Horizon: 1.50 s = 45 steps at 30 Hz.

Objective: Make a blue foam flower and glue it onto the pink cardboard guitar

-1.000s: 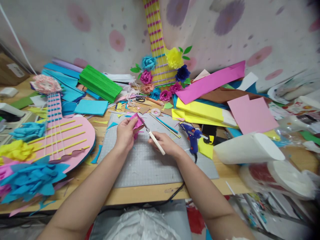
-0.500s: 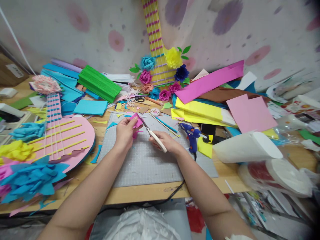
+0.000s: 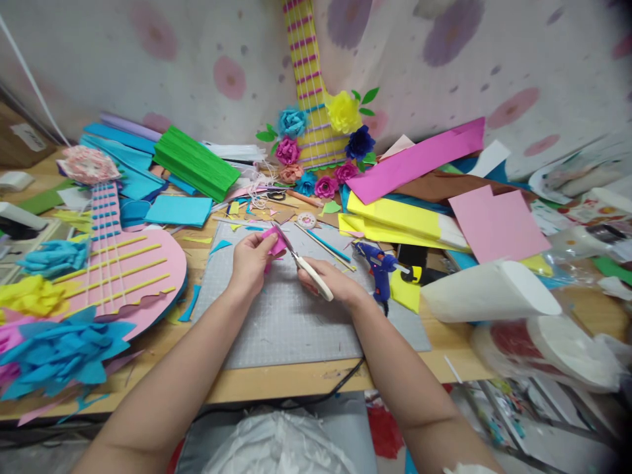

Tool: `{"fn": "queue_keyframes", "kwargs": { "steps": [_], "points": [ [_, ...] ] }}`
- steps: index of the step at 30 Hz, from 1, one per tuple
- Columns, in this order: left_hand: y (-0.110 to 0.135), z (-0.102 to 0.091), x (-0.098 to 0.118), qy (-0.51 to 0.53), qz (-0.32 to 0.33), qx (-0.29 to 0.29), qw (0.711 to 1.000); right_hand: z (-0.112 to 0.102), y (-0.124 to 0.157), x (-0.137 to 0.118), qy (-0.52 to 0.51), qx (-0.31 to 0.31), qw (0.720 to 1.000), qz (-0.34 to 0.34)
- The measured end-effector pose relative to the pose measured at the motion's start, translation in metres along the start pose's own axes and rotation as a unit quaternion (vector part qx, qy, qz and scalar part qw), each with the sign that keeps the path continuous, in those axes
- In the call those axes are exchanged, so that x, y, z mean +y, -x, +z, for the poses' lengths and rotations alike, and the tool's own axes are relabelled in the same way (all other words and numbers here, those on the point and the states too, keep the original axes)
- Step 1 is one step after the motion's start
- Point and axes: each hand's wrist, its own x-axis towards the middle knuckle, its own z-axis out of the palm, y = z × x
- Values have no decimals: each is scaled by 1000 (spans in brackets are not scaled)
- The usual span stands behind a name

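Note:
Between thumb and fingers my left hand pinches a small piece of magenta paper. My right hand is closed round the white handles of a pair of scissors, whose blades point up and left against the paper's right edge. Both hands are above a grey cutting mat. Under the held piece another magenta scrap shows in part. Right of my right hand stands a blue glue gun, and a blue stick and thin wooden sticks lie just beyond it.
A pink paper guitar with paper flowers lies at the left. Against the wall leans a yellow paper guitar. Green crepe paper, yellow folded paper and a magenta sheet lie behind the mat. White rolls are at the right.
The scissors and my right hand have shifted slightly right. The magenta paper has turned a little in my left hand, with the blades still at its edge.

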Motion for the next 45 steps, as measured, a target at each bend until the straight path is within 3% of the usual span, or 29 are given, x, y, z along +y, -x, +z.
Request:
{"fn": "queue_keyframes", "kwargs": {
  "steps": [8,25,37,45],
  "points": [
    [0,0,1,-3,-1,-6,1000,1,-4,-1,23,28,999,1],
    [-5,-6,8,-68,6,-41,997,-4,-5,10,-79,-11,996,27],
    [-10,-16,14,-158,20,-81,984,-5,-5,7,-58,-19,998,28],
    [-12,-18,25,-150,-5,-118,982,-4,-6,6,-42,-15,999,24]
  ]
}}
